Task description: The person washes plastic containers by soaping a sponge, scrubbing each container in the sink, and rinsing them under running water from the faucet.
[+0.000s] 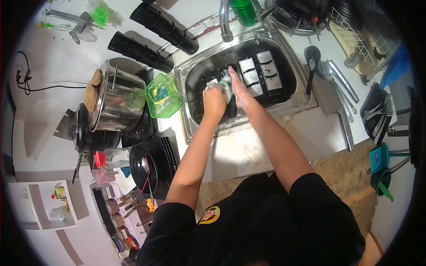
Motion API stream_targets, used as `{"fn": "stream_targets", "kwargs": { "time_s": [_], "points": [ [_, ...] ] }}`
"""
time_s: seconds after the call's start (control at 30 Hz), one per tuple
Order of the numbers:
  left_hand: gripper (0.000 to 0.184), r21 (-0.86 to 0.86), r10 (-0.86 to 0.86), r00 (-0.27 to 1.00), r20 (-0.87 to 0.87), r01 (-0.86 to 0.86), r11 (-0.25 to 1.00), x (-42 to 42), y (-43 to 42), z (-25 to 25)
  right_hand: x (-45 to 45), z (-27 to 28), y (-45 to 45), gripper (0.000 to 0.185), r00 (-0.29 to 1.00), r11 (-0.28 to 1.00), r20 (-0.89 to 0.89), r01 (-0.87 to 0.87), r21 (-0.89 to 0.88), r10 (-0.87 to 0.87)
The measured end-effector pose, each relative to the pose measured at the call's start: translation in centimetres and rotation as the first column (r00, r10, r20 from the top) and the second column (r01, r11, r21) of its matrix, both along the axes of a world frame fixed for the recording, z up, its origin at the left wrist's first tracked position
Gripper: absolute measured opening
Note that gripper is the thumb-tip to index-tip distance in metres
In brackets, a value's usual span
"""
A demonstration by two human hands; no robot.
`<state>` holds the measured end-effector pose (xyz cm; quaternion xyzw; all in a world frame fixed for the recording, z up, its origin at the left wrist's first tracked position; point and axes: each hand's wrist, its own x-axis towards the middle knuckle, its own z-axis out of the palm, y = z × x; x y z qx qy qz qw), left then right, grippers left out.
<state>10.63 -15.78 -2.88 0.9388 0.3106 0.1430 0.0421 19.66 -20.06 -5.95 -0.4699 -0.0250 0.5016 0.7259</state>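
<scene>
Over the sink (195, 126), my left hand (214, 103) is closed around a foamy, pale-green sponge (227, 92), partly hidden by the fingers. Close beside it is my right hand (240, 91), wet with suds, its fingers stretched out and pointing toward the faucet. A dark soapy piece (228, 71) shows between and beyond my hands; its shape is mostly hidden. Right of my hands, two long black pieces with white panels, one nearer (249, 71) and one farther (270, 70), lie in the basin. The faucet (225, 26) hangs over the sink's back edge.
A green plastic container (164, 95) stands at the sink's left rim, near a large steel pot (117, 95) and stacked black plates (153, 164). On the right counter lie a black ladle (312, 62), utensils and a knife (344, 126). A green bottle (243, 12) stands behind.
</scene>
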Motion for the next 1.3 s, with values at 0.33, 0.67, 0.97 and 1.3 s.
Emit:
{"fn": "stream_targets", "kwargs": {
  "time_s": [0.33,0.67,0.97,1.3],
  "points": [
    [0.04,-0.262,-0.132,0.977,0.168,0.173,0.95,-3.7,-4.5,1.4,2.4,-0.9,0.1,0.057,0.83,0.959,-0.552,0.095,0.268,0.072],
    [0.054,-0.297,-0.069,0.896,0.438,0.216,0.93,-3.2,0.3,9.3,4.5,0.7,-1.1,0.038,0.965,0.864,-0.178,-0.081,0.498,0.193],
    [0.043,-0.558,0.375,0.682,0.628,0.058,0.828,-0.4,4.3,6.3,4.3,8.6,-6.8,0.029,0.744,0.949,0.66,-0.273,0.158,0.105],
    [0.014,-0.076,-0.023,0.568,0.823,0.15,0.986,5.6,-1.2,3.3,2.4,5.1,-8.4,0.037,0.818,0.98,0.572,-0.159,0.117,0.064]
  ]
}}
